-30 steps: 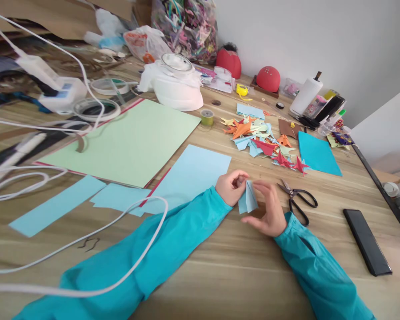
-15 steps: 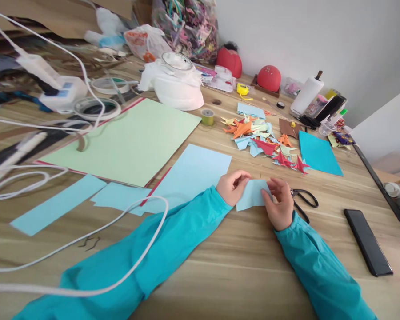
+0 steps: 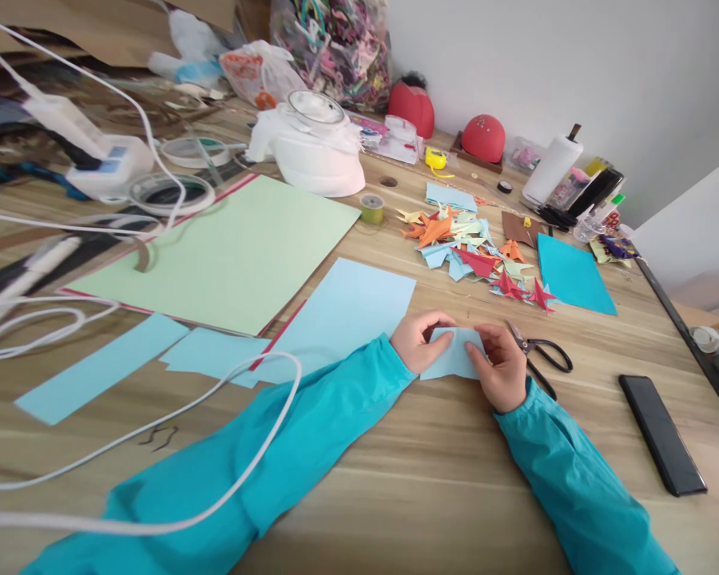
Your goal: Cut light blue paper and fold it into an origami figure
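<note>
A small light-blue sheet of paper (image 3: 450, 364) is held up between my two hands, just above the wooden table. My left hand (image 3: 420, 342) pinches its left side, thumb on the near face and fingers behind. At the right side my right hand (image 3: 498, 362) grips it the same way, thumb in front. The fingertips behind the paper are hidden. Black-handled scissors (image 3: 545, 354) lie right beside my right hand, partly covered by it. Beyond my hands is a pile of folded paper cranes (image 3: 455, 239) in orange, red, blue and pale green.
Light-blue sheets (image 3: 353, 307) and a strip (image 3: 101, 367) lie left, with a large green sheet (image 3: 228, 247) behind. A white cable (image 3: 293, 399) loops across my left sleeve. A black phone (image 3: 662, 435) rests right, near a turquoise paper stack (image 3: 575, 274). A thread spool (image 3: 372, 209) stands farther back.
My left thumb has come over onto the near face of the paper, and my right hand has shifted slightly inward. More of the scissors shows now.
</note>
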{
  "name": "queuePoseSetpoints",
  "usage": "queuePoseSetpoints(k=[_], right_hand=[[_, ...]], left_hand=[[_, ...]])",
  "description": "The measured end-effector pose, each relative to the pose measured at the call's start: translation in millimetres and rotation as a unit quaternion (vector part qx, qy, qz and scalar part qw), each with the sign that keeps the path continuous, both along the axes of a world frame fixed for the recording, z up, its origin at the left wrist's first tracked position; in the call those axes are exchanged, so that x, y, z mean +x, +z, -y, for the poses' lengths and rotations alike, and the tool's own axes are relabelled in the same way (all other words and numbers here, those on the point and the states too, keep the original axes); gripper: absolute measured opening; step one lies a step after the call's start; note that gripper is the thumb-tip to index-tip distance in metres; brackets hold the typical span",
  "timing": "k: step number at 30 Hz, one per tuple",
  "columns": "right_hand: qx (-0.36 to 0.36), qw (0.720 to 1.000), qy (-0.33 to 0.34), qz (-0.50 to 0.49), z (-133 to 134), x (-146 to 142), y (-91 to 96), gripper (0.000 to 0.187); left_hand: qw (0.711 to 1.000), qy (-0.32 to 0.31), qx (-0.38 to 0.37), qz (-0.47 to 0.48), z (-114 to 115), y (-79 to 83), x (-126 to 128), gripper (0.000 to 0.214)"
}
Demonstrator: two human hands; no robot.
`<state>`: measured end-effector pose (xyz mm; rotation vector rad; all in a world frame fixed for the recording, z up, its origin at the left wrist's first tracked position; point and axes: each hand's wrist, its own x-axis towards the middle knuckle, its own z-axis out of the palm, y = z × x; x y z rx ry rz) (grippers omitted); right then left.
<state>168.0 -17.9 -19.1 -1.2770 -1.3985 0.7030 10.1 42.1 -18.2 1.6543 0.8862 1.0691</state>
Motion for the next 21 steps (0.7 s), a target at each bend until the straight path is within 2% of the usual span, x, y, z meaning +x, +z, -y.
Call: queuePoseSetpoints(k=[12,18,21], right_hand=[[0.056,0.993,0.003,0.099,1.1,0.6,5.0,0.017],[0.047,0.995,0.003,0.089,2.1,0.1,6.6,0.017],[0.023,0.997,-0.018,0.067,-0.6,0.6,3.7,0.017]], left_hand=[[1.0,0.01,-0.007,-0.016,0.7,4.8,-0.5,0.018],[0.999,-0.006,-0.004,-0.04,0.1,5.8,-3.0,0.019],[0.999,-0.001,0.018,-0.044,-0.6,4.9,-3.1,0.021]])
